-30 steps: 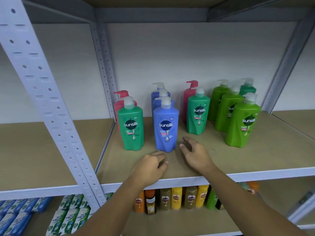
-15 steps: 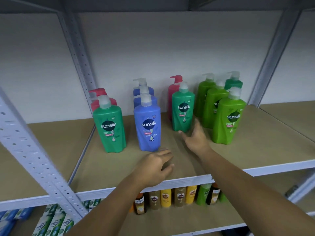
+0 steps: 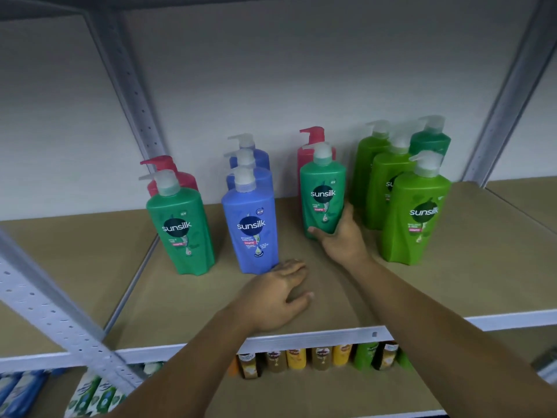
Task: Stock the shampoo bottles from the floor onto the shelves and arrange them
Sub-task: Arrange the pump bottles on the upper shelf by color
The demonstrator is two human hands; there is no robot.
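Observation:
Pump shampoo bottles stand in rows on the tan shelf [image 3: 331, 297]. My right hand [image 3: 342, 238] grips the base of the middle teal-green bottle [image 3: 323, 188], which stands in front of a pink bottle [image 3: 313, 138]. My left hand [image 3: 275, 295] rests on the shelf with loosely curled fingers, just in front of the front blue bottle [image 3: 251, 227], and holds nothing. Another teal-green bottle [image 3: 180, 229] stands at the left before a pink one [image 3: 168, 170]. Light green bottles [image 3: 417, 212] stand at the right.
A slanted perforated metal post [image 3: 45, 303] crosses the lower left. The shelf's white front rail [image 3: 316, 337] runs under my forearms. Small brown, yellow and green bottles [image 3: 319, 357] line the lower shelf, with blue and green packets [image 3: 90, 396] at lower left.
My right hand reached forward and to the right, from the shelf surface to the middle teal-green bottle, and closed round its base. My left hand stayed on the shelf near the blue bottle.

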